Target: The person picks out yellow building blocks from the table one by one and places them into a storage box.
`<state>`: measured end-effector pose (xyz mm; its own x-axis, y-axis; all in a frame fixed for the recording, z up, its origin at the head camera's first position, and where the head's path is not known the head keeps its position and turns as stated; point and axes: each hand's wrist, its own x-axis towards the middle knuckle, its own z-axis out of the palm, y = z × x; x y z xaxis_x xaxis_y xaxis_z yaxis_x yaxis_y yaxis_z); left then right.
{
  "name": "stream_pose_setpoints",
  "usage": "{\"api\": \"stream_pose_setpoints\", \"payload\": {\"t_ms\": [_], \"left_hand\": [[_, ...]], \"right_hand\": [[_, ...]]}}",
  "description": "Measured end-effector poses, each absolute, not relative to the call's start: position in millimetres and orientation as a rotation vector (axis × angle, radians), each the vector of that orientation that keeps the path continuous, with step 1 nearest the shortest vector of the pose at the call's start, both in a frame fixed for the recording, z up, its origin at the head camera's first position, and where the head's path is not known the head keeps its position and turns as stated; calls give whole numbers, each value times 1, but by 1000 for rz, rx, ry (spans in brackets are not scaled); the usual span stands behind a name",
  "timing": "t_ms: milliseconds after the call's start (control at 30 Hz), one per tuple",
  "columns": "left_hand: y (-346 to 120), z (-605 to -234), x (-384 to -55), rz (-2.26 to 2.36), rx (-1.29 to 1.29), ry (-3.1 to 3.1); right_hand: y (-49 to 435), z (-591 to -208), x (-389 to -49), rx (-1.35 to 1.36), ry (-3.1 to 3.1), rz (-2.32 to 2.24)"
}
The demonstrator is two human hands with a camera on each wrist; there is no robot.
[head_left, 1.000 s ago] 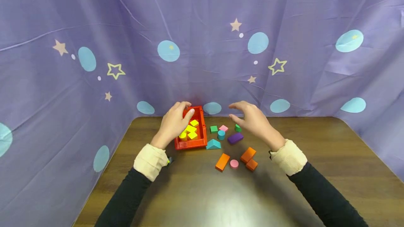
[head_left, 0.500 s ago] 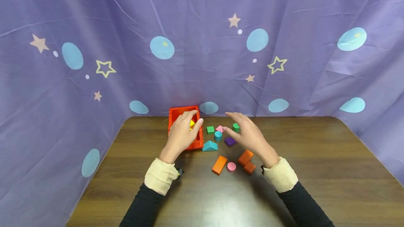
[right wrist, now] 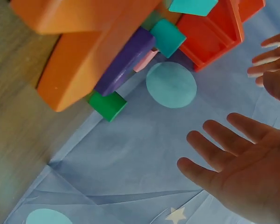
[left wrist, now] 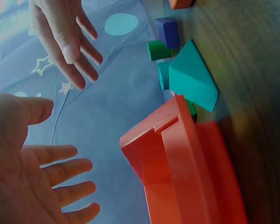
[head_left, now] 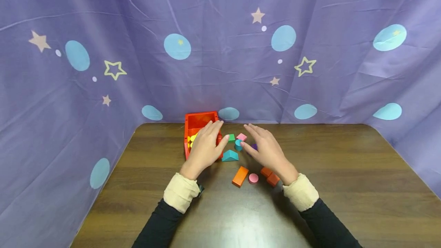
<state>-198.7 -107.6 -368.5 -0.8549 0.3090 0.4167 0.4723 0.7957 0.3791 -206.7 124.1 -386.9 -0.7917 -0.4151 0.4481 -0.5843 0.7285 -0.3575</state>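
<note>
My left hand [head_left: 206, 146] hovers over the right side of a red box [head_left: 201, 118], fingers extended and nothing held. Yellow blocks [head_left: 193, 139] show inside the box, partly hidden by that hand. Facing it, my right hand [head_left: 268, 151] is held above the loose blocks with its fingers spread, also bare. Between the hands are a teal triangular block [head_left: 230, 156], a blue cylinder [head_left: 238, 145], a pink block [head_left: 242, 137] and a green block [head_left: 232, 137]. The right hand mostly covers a purple block [right wrist: 125, 61] in the head view; another green piece [right wrist: 107, 105] is hidden there.
Nearer the person lie an orange rectangular block [head_left: 240, 176], a pink disc [head_left: 253, 178] and two more orange blocks, one a small block [head_left: 273, 179]. The wooden table [head_left: 344, 186] ends at a purple patterned curtain [head_left: 220, 49] behind and at the left.
Both hands have come closer together: the left from over the box toward its right side, the right leftward over the blocks. The head view has shifted slightly. Nothing was picked up.
</note>
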Motion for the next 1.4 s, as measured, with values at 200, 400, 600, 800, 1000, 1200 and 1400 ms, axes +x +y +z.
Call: {"api": "stream_pose_setpoints", "payload": {"t_ms": [200,400,600,800,1000,1200,1400], "left_hand": [[-101,-375,-199,-641,-650,-2778],[-99,-382,-201,-582,-672,-2837],[-97,-386,-203,-517,-610,-2867],[-93,-392,-201,-449,-562,-2914],[-92,-398,-200,-404,-571,-2938],[-95,-400,-200,-384,-612,-2945],[-97,-398,-200,-372,-617,-2947]], "right_hand": [[125,-391,-204,725,-2747,651],[124,-393,-206,716,-2806,614],[123,-396,-209,685,-2874,570],[122,-400,-207,644,-2937,538],[120,-403,-204,621,-2960,543],[122,-406,-206,591,-2970,525],[123,-406,-206,592,-2980,510]]}}
